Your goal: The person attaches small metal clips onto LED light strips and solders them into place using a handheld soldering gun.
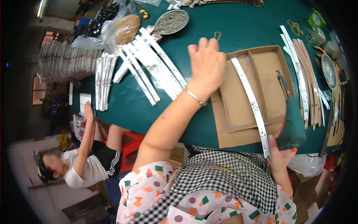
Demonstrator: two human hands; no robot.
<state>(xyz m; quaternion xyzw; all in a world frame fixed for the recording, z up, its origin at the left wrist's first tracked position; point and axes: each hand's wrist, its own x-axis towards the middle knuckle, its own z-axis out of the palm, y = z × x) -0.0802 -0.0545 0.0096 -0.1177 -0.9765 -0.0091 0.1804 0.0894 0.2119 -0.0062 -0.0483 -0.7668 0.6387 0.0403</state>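
Observation:
My left hand [209,65] is over the table beside the left edge of a shallow cardboard tray [281,56]. Its fingers curl down out of sight; what they hold, if anything, is hidden. At the tray's right side, my right hand [280,155] is closed round a dark green power drill [294,125], whose grey nose [283,83] points away over the tray. A long, narrow silvery strip [248,89] with small holes lies slantwise across the tray. Its near end comes close to my right thumb.
Silvery strips [156,67] and a bowl of small parts [172,21] lie left; more strips [298,74] and another bowl [329,71] are right. Stacked bundles [67,61] stand far left. A seated person [87,168] reaches to the table's left edge.

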